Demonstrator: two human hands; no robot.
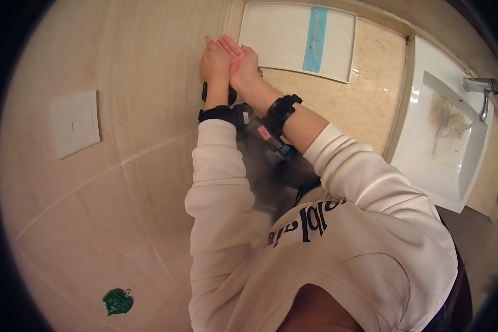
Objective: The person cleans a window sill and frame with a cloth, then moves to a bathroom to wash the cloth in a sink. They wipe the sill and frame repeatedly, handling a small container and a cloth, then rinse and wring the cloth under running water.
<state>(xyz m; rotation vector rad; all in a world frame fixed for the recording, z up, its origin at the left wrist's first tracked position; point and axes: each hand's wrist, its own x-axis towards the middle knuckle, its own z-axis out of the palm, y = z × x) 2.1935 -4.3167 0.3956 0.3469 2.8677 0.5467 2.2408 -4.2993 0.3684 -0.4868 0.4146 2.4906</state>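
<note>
At the top centre, my left hand (pixel 216 61) meets my right hand (pixel 244 68). The back of the left one faces the camera and hides most of its fingers. The right palm is turned up, its fingers extended, with a reddish patch near the middle; no object shows in it. Black straps with small devices are on both wrists. Just right of the hands lies a white rectangular tray (pixel 274 35) crossed by a blue strip (pixel 315 39). Part of a dark and silvery object is visible behind the wrists, mostly hidden.
Beige stone counter (pixel 377 79) runs beneath the tray. At right, a white washbasin (pixel 419 124) with dark smudges has a chrome faucet (pixel 477 86). The tiled wall at left carries a white switch plate (pixel 75 124) and a green leaf-shaped piece (pixel 118 301).
</note>
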